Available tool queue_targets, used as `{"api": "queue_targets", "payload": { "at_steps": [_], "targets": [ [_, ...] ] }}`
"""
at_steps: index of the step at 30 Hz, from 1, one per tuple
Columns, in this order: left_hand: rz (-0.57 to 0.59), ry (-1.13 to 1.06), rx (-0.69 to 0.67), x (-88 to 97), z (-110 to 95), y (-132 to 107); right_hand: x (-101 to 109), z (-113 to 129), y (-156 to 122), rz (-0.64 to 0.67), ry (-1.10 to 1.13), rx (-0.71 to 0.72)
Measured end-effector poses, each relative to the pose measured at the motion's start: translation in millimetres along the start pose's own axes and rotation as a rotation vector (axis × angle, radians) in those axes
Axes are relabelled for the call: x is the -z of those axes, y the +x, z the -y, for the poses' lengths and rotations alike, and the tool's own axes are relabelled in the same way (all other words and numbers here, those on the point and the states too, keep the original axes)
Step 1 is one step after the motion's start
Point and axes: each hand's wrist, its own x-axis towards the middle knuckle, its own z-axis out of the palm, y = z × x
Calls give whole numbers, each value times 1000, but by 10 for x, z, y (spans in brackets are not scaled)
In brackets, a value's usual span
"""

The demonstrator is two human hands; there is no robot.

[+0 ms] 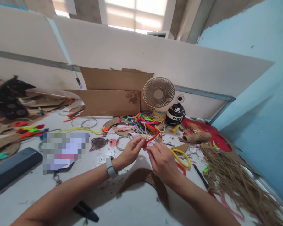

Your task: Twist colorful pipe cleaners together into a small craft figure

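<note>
Over the middle of the white table, my left hand (131, 153) pinches a red pipe cleaner (152, 138) between thumb and fingertips. Close beside it, my right hand (163, 161) has its fingers closed at the lower end of the same piece; exactly what its fingertips grip is partly hidden. A curved cardboard crescent (145, 175) lies on the table under my hands. Just beyond them spreads a tangled pile of colourful pipe cleaners (148, 121). Scissors with yellow and red handles (187, 161) rest partly behind my right hand.
A round fan (158, 93) and a black jar (175, 114) stand at the back. Cardboard strips (240, 179) heap up on the right near a cardboard tube (198, 137). Wire rings (122, 142) lie left of centre. A dark long case (16, 169) sits at far left.
</note>
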Motion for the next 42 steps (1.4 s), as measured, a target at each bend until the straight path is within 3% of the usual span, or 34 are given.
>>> {"api": "queue_targets", "payload": {
  "at_steps": [7,10,12,16,20,24,29,35,42],
  "targets": [
    [-51,36,-15,-49,25,-45,-56,28,-17,21,-43,56],
    [-50,46,-30,-13,13,-30,-21,-24,13,49,131,0],
    [-29,42,-46,25,-1,-12,22,-94,55,99,381,-113],
    [36,-2,-65,68,-16,2,37,-237,140,225,967,-484],
    [155,-95,-41,53,2,-16,-69,-268,160,194,1232,-681],
    [295,-132,3,78,2,-29,-120,-240,147,132,1218,-671],
    [425,82,-87,202,-47,11,-86,-269,152,128,1170,-648],
    [294,45,-22,253,24,108,-62,-369,155,68,1101,-618],
    [328,34,21,165,37,63,-148,-333,128,110,977,-532]
  ]
}}
